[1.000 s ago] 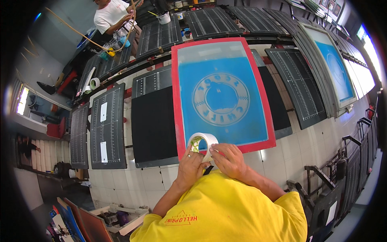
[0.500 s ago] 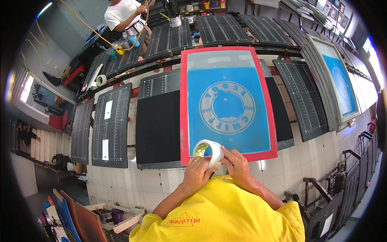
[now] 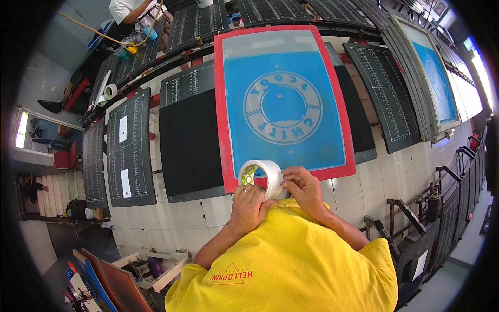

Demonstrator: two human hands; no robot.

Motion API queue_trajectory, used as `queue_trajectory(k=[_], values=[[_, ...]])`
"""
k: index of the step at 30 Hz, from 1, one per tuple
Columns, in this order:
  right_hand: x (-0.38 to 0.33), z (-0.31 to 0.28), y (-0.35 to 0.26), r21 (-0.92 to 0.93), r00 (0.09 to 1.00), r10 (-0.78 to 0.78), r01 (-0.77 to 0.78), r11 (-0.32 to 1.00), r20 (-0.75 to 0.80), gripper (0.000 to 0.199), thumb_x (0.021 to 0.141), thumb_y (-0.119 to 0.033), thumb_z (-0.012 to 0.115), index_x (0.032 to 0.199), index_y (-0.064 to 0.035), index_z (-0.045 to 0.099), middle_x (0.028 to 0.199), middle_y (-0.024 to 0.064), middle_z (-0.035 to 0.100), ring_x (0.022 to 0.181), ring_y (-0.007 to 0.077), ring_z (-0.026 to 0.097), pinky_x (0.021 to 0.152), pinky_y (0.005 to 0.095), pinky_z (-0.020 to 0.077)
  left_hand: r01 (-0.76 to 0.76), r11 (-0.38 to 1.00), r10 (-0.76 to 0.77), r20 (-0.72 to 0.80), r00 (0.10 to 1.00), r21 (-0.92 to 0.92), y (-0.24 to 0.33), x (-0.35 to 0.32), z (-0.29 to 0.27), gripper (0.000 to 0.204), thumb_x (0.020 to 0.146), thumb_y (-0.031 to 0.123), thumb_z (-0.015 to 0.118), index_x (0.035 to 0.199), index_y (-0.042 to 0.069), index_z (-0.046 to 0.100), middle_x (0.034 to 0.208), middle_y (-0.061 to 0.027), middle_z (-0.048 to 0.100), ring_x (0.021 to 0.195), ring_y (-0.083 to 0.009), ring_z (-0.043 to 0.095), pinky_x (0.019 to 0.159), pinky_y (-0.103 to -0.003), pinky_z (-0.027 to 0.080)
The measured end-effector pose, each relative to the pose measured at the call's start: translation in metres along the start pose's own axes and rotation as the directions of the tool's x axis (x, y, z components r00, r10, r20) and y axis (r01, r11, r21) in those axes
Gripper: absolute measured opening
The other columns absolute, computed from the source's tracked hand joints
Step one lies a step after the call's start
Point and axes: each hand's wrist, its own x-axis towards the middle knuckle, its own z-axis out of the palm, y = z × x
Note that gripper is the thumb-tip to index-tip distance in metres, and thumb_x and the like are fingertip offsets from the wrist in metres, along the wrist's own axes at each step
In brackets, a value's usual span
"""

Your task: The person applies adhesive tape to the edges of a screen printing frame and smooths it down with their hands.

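A wide roll of clear or whitish tape (image 3: 272, 176), with a green-patterned inner core, is held upright over the near edge of a screen-printing frame. My left hand (image 3: 247, 209) grips the roll from below, fingers hooked into its core and thumb outside. The fingertips of my right hand (image 3: 305, 191) are pinched together against the roll's outer right side; a lifted strip of tape cannot be made out. Beneath and beyond lies the screen, with a red frame (image 3: 220, 99), blue-coated mesh (image 3: 328, 148) and a pale round design (image 3: 283, 106) in the middle.
Left of the screen is a black fabric-like panel (image 3: 188, 148), then a dark ruled platen (image 3: 136, 161) with two white slips. Another blue screen (image 3: 434, 78) leans at the far right. Across the press a person in a white shirt (image 3: 122, 10) stands. Wooden boards (image 3: 115, 281) lean at lower left.
My view has tilted down, so the scene sits higher in the picture. Both hands keep the roll; my right fingers have closed into a tighter pinch, lower on its side.
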Motion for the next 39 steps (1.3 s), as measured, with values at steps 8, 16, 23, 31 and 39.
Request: queue_trajectory(k=[8,16,23,31,39], values=[[0.003,0.002,0.002,0.038,0.995,0.088,-0.086,0.996,-0.048,0.026,0.087,0.007,0.065,0.112,0.0011,0.061,0.092,0.0056,0.069,0.085,0.0095,0.065,0.074,0.0229,0.0523,-0.017,1.000,0.019,0.075,0.997,-0.026,-0.001,-0.001,-0.005,0.029,0.081,0.023,0.073,0.097,0.004,0.058,0.089,-0.0118,0.060,0.086,-0.0320,0.059,0.079,-0.045,0.037],[0.006,0.003,0.006,0.002,0.996,0.088,-0.088,0.996,-0.018,0.022,0.087,0.007,0.065,0.108,0.0006,0.062,0.088,0.0045,0.070,0.078,0.0088,0.065,0.066,0.0213,0.0499,0.005,1.000,-0.002,0.086,0.996,-0.026,0.002,-0.004,-0.011,0.031,0.080,0.021,0.075,0.096,0.004,0.056,0.092,-0.0115,0.060,0.087,-0.0312,0.058,0.082,-0.044,0.039],[0.006,0.004,0.021,-0.021,1.000,-0.012,0.012,1.000,-0.026,0.017,0.087,0.006,0.064,0.104,0.0011,0.064,0.090,0.0073,0.070,0.079,0.0111,0.066,0.068,0.0249,0.0516,0.011,1.000,-0.012,0.086,0.996,0.008,-0.001,-0.003,-0.012,0.028,0.081,0.021,0.075,0.095,0.004,0.056,0.089,-0.0105,0.060,0.086,-0.0287,0.059,0.078,-0.042,0.039],[0.010,0.015,-0.016,-0.575,0.926,-0.351,0.364,0.733,0.139,0.022,0.086,0.000,0.066,0.109,0.0010,0.068,0.093,0.0156,0.069,0.077,0.0253,0.068,0.071,0.0319,0.0540,-0.001,0.996,-0.004,0.061,0.998,0.092,-0.006,-0.006,-0.019,0.026,0.084,0.024,0.072,0.093,0.003,0.059,0.088,-0.0107,0.061,0.084,-0.0268,0.059,0.076,-0.040,0.040],[0.017,0.015,-0.013,-0.667,0.937,-0.323,0.327,0.669,0.136,0.014,0.082,-0.003,0.070,0.096,-0.0007,0.067,0.081,0.0143,0.067,0.070,0.0306,0.066,0.063,0.0375,0.0529,-0.016,0.998,0.011,0.089,0.996,0.056,-0.009,-0.007,-0.024,0.025,0.083,0.024,0.071,0.092,0.003,0.061,0.086,-0.0115,0.061,0.082,-0.0287,0.059,0.078,-0.041,0.041]])
